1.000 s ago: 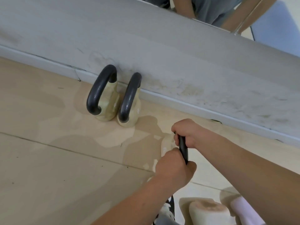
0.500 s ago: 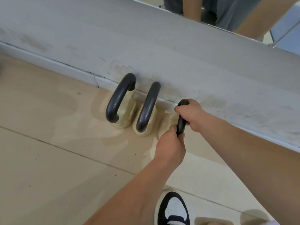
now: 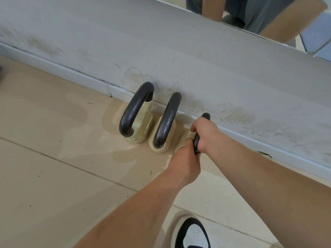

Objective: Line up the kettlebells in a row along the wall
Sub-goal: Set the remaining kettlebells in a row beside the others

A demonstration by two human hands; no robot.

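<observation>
Nearest of all, a black-and-white sneaker (image 3: 192, 233) stands on the beige tiled floor (image 3: 53, 176), and both forearms reach away from it toward the wall. The left hand (image 3: 186, 163) is closed around the near end of the dark metal handle of the third pale cream kettlebell (image 3: 196, 142), and the right hand (image 3: 206, 135) is wrapped around the same handle just beyond it, so both hands are fully clenched on this one weight. Its body is almost wholly hidden beneath them; whether it already rests on the floor cannot be told. The handle's long axis runs near to far, its far end pointing at the white skirting board (image 3: 250, 140). Immediately left sits the second cream kettlebell with a dark arched handle (image 3: 166, 122), and left again the first cream kettlebell (image 3: 138, 111), both upright against the scuffed grey-white wall (image 3: 161, 51), handles likewise pointing near-to-far. The held weight lies just right of them, so setting it down parallel would likely extend the row.
</observation>
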